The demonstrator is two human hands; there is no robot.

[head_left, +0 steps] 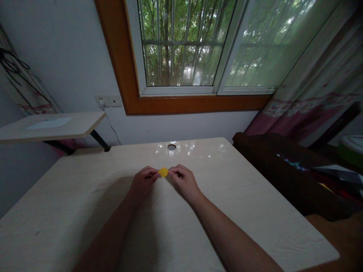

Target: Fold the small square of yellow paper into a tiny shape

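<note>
Between my two hands is a small flat yellow piece [163, 172], roughly round with corners, held up over the far half of the pale wooden desk [241, 219]. The thumb and finger of my left hand [144, 180] pinch its left edge. On the opposite edge, my right hand [183, 181] pinches it in the same way. What the piece is made of cannot be made out. Both forearms reach forward across the desktop.
A round cable hole [171, 147] sits near the desk's back edge. At the left rises a small shelf [82, 126] on black legs, with a paper sheet [50, 123] on it. Behind are a wall socket [107, 101] and window; a dark wooden cabinet [269, 166] stands right.
</note>
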